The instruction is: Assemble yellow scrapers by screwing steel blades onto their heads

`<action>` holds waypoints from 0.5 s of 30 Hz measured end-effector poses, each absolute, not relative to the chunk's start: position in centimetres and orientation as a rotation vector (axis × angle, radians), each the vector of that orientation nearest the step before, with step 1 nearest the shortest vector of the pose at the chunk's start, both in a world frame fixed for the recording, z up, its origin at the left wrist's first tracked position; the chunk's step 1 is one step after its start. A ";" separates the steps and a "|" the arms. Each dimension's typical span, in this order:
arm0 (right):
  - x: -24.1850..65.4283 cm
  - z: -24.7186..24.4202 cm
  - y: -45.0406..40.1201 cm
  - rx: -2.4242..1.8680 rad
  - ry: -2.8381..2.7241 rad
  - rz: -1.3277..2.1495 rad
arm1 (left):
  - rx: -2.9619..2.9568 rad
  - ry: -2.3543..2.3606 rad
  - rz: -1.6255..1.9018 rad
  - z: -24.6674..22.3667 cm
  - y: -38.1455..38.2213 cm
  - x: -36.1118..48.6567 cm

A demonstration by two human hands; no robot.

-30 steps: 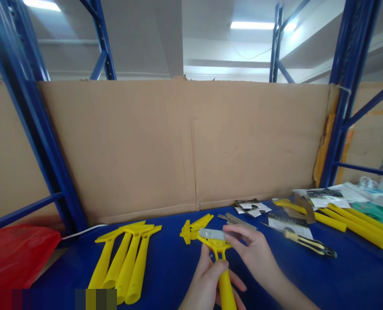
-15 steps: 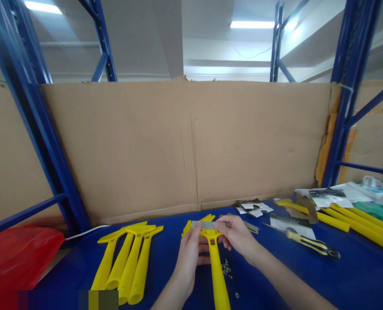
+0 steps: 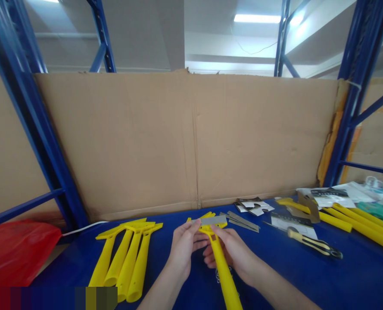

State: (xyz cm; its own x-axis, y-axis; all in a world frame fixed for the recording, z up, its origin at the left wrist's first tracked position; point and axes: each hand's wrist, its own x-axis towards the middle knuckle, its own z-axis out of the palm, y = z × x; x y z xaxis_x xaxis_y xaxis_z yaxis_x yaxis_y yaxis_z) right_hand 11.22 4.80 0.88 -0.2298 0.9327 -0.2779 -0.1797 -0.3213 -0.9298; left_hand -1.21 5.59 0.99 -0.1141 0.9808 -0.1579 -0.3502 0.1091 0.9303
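A yellow plastic scraper (image 3: 226,277) lies between my hands, its handle pointing toward me and its wide head away. Across the head sits a flat grey metal blade (image 3: 215,221). My left hand (image 3: 182,249) is closed on the left end of the blade and head, thumb on top. With its thumb near the neck, my right hand (image 3: 238,252) grips the scraper just below the head; some of its fingers are hidden underneath. Small metal hardware (image 3: 217,275) lies on the table, partly covered by the handle and right hand. Loose blades (image 3: 243,222) rest just beyond.
Several yellow scraper handles (image 3: 126,254) lie at left, near a red plastic bag (image 3: 20,249). To the right are a screwdriver (image 3: 312,245), printed cards (image 3: 254,206) and more yellow parts (image 3: 362,224). A cardboard panel (image 3: 146,142) closes off the back of the blue table (image 3: 168,288).
My right hand has moved from the blade's right end down to the scraper's neck, uncovering that end and the loose blades. The handle's near end has swung to the right.
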 end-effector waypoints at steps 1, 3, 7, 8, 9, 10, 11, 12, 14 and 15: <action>10.9 0.8 4.5 -1.162 -0.990 1.719 | 0.789 1.122 1.355 1.0 5.6 -1.2; 10.3 0.8 4.2 -1.176 -0.919 1.748 | 0.826 1.160 1.366 0.8 5.7 -1.2; 9.8 0.9 3.9 -1.181 -0.838 1.691 | 0.915 1.189 1.377 0.6 5.7 -1.2; 9.8 0.9 3.9 -1.175 -0.830 1.673 | 0.932 1.194 1.363 0.7 5.7 -1.2; 9.8 1.0 3.9 -1.168 -0.824 1.662 | 0.953 1.200 1.342 0.8 5.7 -1.2; 9.9 1.0 3.9 -1.160 -0.818 1.657 | 0.977 1.210 1.320 0.9 5.7 -1.2; 10.0 1.1 4.0 -1.151 -0.811 1.660 | 1.004 1.223 1.306 1.0 5.8 -1.3; 10.2 1.2 4.1 -1.141 -0.799 1.669 | 1.030 1.248 1.303 1.0 6.0 -1.4; 10.9 1.3 4.5 -1.119 -0.766 1.699 | 1.101 1.331 1.338 0.8 6.6 -2.1; 11.3 1.3 4.8 -1.111 -0.746 1.716 | 1.156 1.409 1.361 0.5 7.0 -2.5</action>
